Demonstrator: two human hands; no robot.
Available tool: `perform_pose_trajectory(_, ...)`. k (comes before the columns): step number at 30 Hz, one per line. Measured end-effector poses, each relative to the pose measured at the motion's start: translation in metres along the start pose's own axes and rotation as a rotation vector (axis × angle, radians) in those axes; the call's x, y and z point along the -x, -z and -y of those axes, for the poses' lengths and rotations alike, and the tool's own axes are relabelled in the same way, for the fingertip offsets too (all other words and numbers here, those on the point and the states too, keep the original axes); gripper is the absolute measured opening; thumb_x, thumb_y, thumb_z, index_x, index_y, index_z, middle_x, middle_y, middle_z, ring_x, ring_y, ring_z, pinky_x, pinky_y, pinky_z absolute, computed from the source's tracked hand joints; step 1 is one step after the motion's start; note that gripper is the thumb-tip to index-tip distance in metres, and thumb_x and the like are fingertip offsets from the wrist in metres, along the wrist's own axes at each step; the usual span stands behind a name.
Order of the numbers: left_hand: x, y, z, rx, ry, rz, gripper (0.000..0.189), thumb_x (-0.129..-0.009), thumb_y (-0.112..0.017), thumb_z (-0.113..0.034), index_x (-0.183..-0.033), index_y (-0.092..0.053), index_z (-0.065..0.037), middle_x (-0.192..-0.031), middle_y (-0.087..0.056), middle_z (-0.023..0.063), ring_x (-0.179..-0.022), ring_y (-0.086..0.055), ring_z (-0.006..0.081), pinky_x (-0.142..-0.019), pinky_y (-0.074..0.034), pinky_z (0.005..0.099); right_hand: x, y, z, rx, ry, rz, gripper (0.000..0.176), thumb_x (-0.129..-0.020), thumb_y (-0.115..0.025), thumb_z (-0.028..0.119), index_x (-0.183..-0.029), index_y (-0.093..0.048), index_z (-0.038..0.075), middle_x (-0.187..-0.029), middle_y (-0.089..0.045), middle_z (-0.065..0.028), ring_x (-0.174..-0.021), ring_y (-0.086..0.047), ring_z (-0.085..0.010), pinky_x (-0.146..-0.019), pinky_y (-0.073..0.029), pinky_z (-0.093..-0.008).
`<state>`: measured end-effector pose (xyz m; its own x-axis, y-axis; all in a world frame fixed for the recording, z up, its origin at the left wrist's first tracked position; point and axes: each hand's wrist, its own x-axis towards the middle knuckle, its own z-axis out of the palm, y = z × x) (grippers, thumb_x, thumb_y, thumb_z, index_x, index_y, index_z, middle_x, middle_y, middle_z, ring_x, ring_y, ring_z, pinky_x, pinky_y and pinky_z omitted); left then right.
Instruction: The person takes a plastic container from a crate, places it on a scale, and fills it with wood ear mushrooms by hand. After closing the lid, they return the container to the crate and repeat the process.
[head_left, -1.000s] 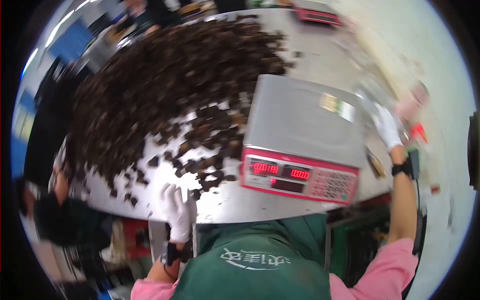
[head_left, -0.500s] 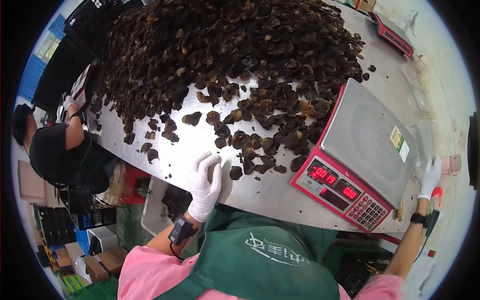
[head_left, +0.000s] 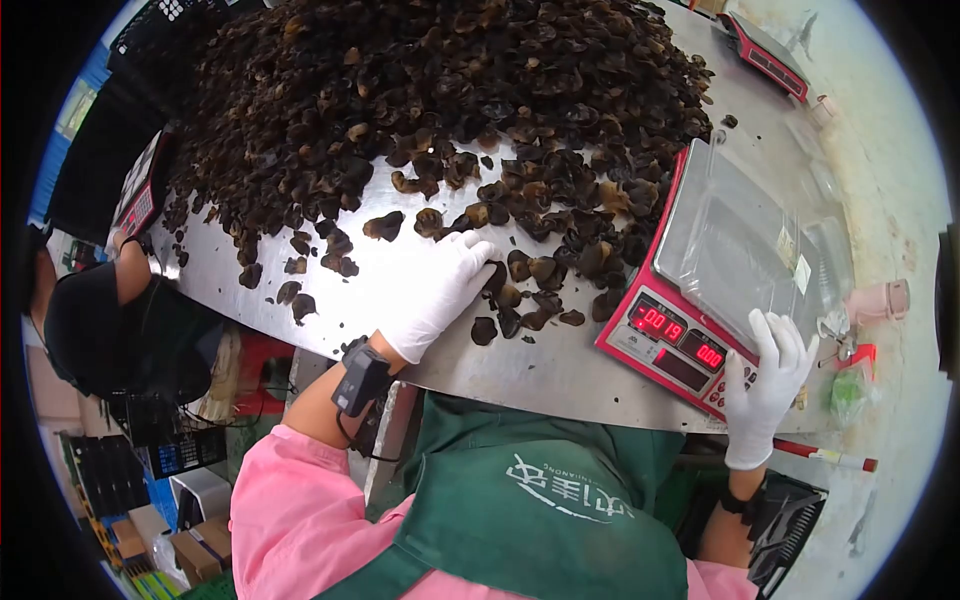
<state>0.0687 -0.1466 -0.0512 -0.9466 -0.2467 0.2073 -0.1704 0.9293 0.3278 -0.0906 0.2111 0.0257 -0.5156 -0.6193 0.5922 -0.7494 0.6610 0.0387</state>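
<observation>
My left hand [head_left: 440, 295], in a white glove, is low over the metal table with its fingers bent together over dark dried wood ear mushrooms [head_left: 540, 270]. Pieces show at its fingertips; those beneath are hidden. A clear plastic container [head_left: 728, 225] lies on the steel pan of a red electronic scale [head_left: 640, 345], whose red digits read -0.019 and 0.00. By the container's near end is my gloved right hand [head_left: 768, 385]. Its fingers are stretched over the scale's front edge, thumb apart, partly covering the keypad.
A large wood ear heap [head_left: 420, 90] covers the table's far side. More clear containers [head_left: 830, 250] stand along the right wall near a pink cup [head_left: 880, 300]. A second scale [head_left: 765, 55] sits far right. At left, a co-worker [head_left: 100, 330] is beside another scale [head_left: 140, 190].
My right hand has come left from the wall side to the scale, and a clear container now lies on the pan. My left hand has moved forward and right onto the wood ear pieces.
</observation>
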Motion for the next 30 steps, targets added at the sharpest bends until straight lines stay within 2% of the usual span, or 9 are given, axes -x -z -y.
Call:
perform_pose_trajectory(1,0.004,0.006,-0.002,0.003,0.0,-0.001,0.024,-0.088,-0.072,-0.017,-0.112,-0.07,-0.012,-0.108,-0.069,0.0037,-0.097,-0.067,0.0263,-0.08,-0.053,0.0355,0.007,0.003,0.003,0.002,0.023,-0.036,0.044,-0.083,-0.071,0.013,-0.127,-0.066,0.012,-0.117,-0.064,-0.0102,-0.113,-0.059,-0.0294,-0.116,-0.03,-0.0582)
perform_pose_trajectory(6,0.053,0.012,-0.009,0.179,0.068,-0.282,0.022,-0.084,-0.075,-0.007,-0.105,-0.071,-0.011,-0.098,-0.07,0.004,-0.093,-0.067,0.0252,-0.08,-0.053,0.0343,0.041,0.002,0.058,-0.429,0.034,0.028,0.044,-0.078,-0.073,0.006,-0.122,-0.068,0.01,-0.117,-0.065,-0.0113,-0.101,-0.064,-0.0292,-0.091,-0.051,-0.0464)
perform_pose_trajectory(10,0.083,-0.007,-0.017,0.182,0.085,-0.222,0.03,-0.081,-0.078,-0.014,-0.11,-0.069,-0.01,-0.111,-0.066,0.0089,-0.104,-0.063,0.0322,-0.088,-0.052,0.0421,0.026,-0.032,0.123,-0.607,0.105,0.254,0.042,-0.077,-0.075,0.007,-0.119,-0.07,0.012,-0.116,-0.065,-0.0091,-0.097,-0.064,-0.0278,-0.083,-0.052,-0.0407)
perform_pose_trajectory(12,0.081,-0.009,-0.025,0.233,0.077,-0.17,0.059,-0.078,-0.082,-0.032,-0.13,-0.062,-0.013,-0.131,-0.056,0.0131,-0.122,-0.053,0.0359,-0.101,-0.046,0.0448,0.008,-0.055,0.139,-0.526,0.17,0.252,0.04,-0.079,-0.074,0.01,-0.119,-0.07,0.013,-0.117,-0.065,-0.0082,-0.098,-0.064,-0.0272,-0.082,-0.052,-0.0403)
perform_pose_trajectory(17,0.077,-0.036,-0.026,0.068,-0.047,-0.102,0.047,-0.076,-0.083,-0.03,-0.117,-0.066,-0.014,-0.112,-0.061,0.0082,-0.104,-0.059,0.0299,-0.089,-0.048,0.0438,-0.023,-0.091,0.163,-0.3,0.293,0.271,0.031,-0.084,-0.069,0.018,-0.114,-0.07,0.013,-0.112,-0.064,-0.0063,-0.093,-0.062,-0.0256,-0.072,-0.05,-0.0388)
perform_pose_trajectory(19,0.077,-0.036,-0.016,0.046,-0.049,-0.078,0.043,-0.078,-0.083,-0.027,-0.115,-0.067,-0.014,-0.106,-0.063,0.008,-0.098,-0.061,0.0296,-0.086,-0.049,0.0422,-0.018,-0.101,0.163,-0.268,0.262,0.472,0.034,-0.079,-0.077,0.015,-0.112,-0.068,0.013,-0.107,-0.062,-0.0069,-0.095,-0.06,-0.0294,-0.077,-0.049,-0.0419)
perform_pose_trajectory(22,0.06,-0.017,0.007,0.188,-0.021,-0.243,0.037,-0.08,-0.08,-0.017,-0.114,-0.067,-0.01,-0.092,-0.063,0.0106,-0.086,-0.062,0.0314,-0.077,-0.052,0.0401,-0.011,-0.106,0.154,-0.35,0.277,0.368,0.017,-0.08,-0.069,0.018,-0.096,-0.066,0.014,-0.093,-0.059,-0.0054,-0.084,-0.06,-0.0263,-0.068,-0.049,-0.0389)
perform_pose_trajectory(24,0.044,-0.005,0.026,0.117,0.053,-0.372,0.04,-0.081,-0.08,-0.018,-0.118,-0.067,-0.01,-0.099,-0.063,0.0111,-0.093,-0.061,0.0318,-0.081,-0.051,0.041,-0.014,-0.098,0.152,-0.363,0.25,0.344,0.019,-0.079,-0.072,0.018,-0.098,-0.067,0.015,-0.093,-0.059,-0.0056,-0.083,-0.06,-0.0269,-0.069,-0.049,-0.0394)
perform_pose_trajectory(30,0.004,-0.009,0.061,-0.074,-0.096,-0.312,0.049,-0.083,-0.078,-0.04,-0.124,-0.068,-0.016,-0.115,-0.061,0.0139,-0.11,-0.055,0.036,-0.093,-0.046,0.0479,-0.04,-0.031,0.127,-0.519,0.123,0.055,0.031,-0.074,-0.079,0.003,-0.102,-0.068,0.013,-0.101,-0.064,-0.0052,-0.089,-0.063,-0.0267,-0.075,-0.052,-0.0374)
